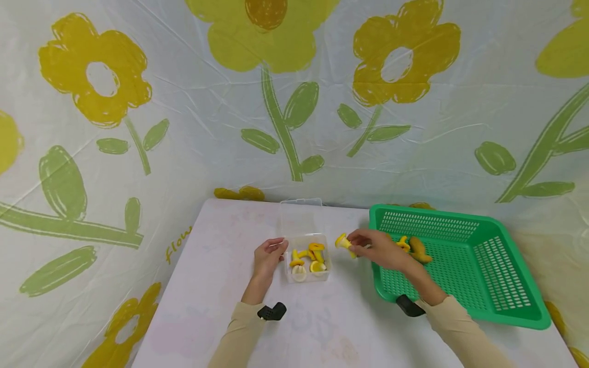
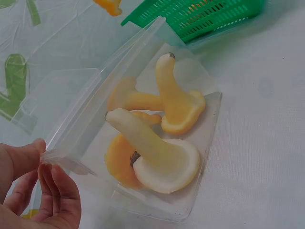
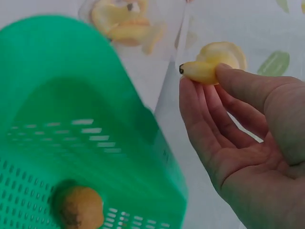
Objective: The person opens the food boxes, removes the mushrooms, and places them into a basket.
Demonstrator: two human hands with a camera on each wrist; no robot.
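Tabletop (image 1: 340, 327) carries the green basket (image 1: 455, 278) to the right, the clear box (image 1: 310, 278) left of it. Left hand (image 1: 267, 258) pinches the box's edge, a sound brace; right hand (image 1: 379, 249) has thumb and fingers clamped on a yellow mushroom (image 1: 342, 242), aloft between box and basket. Best handling, I judge: light pinch, rim cleared, eased down beside the boxed mushrooms (image 1: 317, 249), never dropped.

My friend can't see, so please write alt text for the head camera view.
A person's right hand holds a yellow mushroom beside an open clear plastic box of mushrooms, which the left hand grips; a green perforated basket stands at right on a pale table.
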